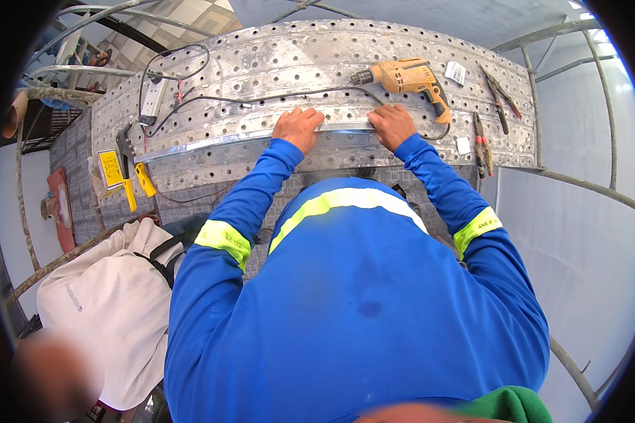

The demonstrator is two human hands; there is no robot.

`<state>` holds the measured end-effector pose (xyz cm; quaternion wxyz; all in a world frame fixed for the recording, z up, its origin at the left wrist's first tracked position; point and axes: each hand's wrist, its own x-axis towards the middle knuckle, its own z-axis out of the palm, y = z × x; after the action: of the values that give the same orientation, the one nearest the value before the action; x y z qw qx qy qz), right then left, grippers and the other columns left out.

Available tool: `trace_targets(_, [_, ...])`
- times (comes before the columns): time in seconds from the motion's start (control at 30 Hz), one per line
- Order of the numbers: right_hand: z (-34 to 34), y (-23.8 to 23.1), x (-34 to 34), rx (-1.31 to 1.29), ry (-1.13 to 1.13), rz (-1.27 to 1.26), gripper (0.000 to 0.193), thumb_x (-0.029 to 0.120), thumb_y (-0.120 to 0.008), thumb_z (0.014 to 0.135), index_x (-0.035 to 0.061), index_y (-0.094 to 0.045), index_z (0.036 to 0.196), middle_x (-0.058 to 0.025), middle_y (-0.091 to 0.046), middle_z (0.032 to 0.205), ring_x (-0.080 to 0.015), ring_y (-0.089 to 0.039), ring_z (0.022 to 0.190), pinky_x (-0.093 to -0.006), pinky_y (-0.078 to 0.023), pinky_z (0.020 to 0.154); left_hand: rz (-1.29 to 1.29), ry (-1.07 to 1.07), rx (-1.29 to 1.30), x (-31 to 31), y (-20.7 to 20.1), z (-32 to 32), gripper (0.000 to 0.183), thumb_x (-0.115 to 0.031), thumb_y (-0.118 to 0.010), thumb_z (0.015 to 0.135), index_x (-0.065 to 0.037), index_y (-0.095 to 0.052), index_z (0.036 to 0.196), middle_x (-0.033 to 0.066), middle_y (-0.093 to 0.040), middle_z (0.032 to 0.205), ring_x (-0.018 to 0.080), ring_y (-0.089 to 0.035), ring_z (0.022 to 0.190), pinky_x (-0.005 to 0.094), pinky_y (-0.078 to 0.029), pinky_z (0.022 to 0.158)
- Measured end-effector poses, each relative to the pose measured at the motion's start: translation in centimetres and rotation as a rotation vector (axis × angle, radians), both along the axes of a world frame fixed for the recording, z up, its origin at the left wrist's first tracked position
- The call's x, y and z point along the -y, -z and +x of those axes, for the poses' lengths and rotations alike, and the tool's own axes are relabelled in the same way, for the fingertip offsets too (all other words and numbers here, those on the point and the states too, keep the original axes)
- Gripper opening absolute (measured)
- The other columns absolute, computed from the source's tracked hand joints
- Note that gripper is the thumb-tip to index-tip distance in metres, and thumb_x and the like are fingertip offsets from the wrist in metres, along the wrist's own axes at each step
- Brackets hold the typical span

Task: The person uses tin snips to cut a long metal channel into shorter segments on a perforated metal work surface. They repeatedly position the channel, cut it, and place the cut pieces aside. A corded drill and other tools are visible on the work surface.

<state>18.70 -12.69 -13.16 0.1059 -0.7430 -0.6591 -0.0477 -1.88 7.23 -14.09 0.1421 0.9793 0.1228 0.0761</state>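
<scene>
From the head camera, both arms in blue sleeves stretch forward and converge on a long metal strip (pixel 254 138) lying across a perforated metal platform (pixel 275 56). The left hand (pixel 298 127) rests palm down on the strip, fingers curled together over its far edge. The right hand (pixel 391 125) presses on the strip's right end, fingers bent and close together, gripping the edge. Just beyond the right fingertips lies an orange drill (pixel 409 77), its black cord (pixel 261 99) trailing past the left fingertips. Pliers (pixel 481 144) lie to the right of the right hand, well apart. A hammer (pixel 128 158) lies far left of the left hand.
</scene>
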Motion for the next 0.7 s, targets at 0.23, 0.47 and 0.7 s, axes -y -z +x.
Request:
trace_targets(0.23, [-0.4, 0.2, 0.0, 0.05, 0.057, -0.081, 0.006, 0.011, -0.064, 0.083, 0.0137, -0.061, 0.088, -0.0032, -0.064, 0.087, -0.0244, -0.066, 0.092, -0.0417, -0.048, 0.078, 0.028, -0.029, 0.093, -0.2, 0.6, 0.1, 0.027, -0.021, -0.079, 0.08, -0.017, -0.067, 0.104, 0.0006, -0.07, 0.102, 0.0265, -0.067, 0.102, 0.0432, -0.053, 0.087])
trace_targets(0.47, [-0.1, -0.7, -0.8, -0.123, -0.016, -0.142, 0.013, 0.015, -0.067, 0.083, 0.0117, -0.061, 0.093, -0.0071, -0.066, 0.095, -0.029, -0.067, 0.096, -0.0453, -0.052, 0.081, -0.238, -0.064, 0.042, -0.9, -0.8, 0.9, 0.031, -0.023, -0.083, 0.079, -0.014, -0.065, 0.103, 0.0056, -0.072, 0.099, 0.033, -0.069, 0.096, 0.0459, -0.054, 0.082])
trace_targets(0.7, [-2.2, -0.1, -3.9, -0.293, -0.162, -0.132, 0.023, 0.015, -0.073, 0.086, 0.0075, -0.064, 0.105, -0.0119, -0.067, 0.099, -0.0332, -0.067, 0.099, -0.0446, -0.054, 0.085, -0.201, -0.114, 0.042, -0.3, -0.6, 0.4, 0.027, -0.015, -0.079, 0.076, -0.012, -0.062, 0.097, 0.0102, -0.072, 0.095, 0.0334, -0.069, 0.094, 0.0465, -0.054, 0.079])
